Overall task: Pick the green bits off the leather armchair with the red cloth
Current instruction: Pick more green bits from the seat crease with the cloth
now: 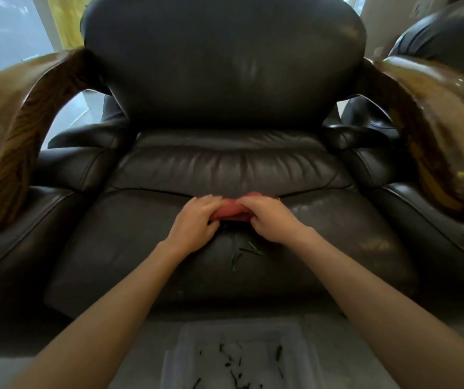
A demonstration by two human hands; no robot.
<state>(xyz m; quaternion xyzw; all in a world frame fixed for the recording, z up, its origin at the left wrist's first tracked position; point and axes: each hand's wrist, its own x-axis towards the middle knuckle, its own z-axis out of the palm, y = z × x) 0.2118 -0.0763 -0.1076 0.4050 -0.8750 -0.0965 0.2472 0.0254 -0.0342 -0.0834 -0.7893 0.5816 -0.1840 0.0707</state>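
Note:
A dark leather armchair (225, 80) fills the view, its seat cushion (113, 248) in front of me. Both hands hold a bunched red cloth (232, 211) pressed on the middle of the seat, near the crease at the back. My left hand (197, 220) grips its left end and my right hand (270, 217) grips its right end. Several thin green bits (246, 252) lie on the leather just in front of the hands, between my wrists. Most of the cloth is hidden under my fingers.
A clear plastic tub (177, 360) stands on the floor below the seat's front edge, with several green bits inside. Glossy wooden armrests curve at left (14, 141) and right (435, 130). A second leather chair (449, 35) stands at the far right.

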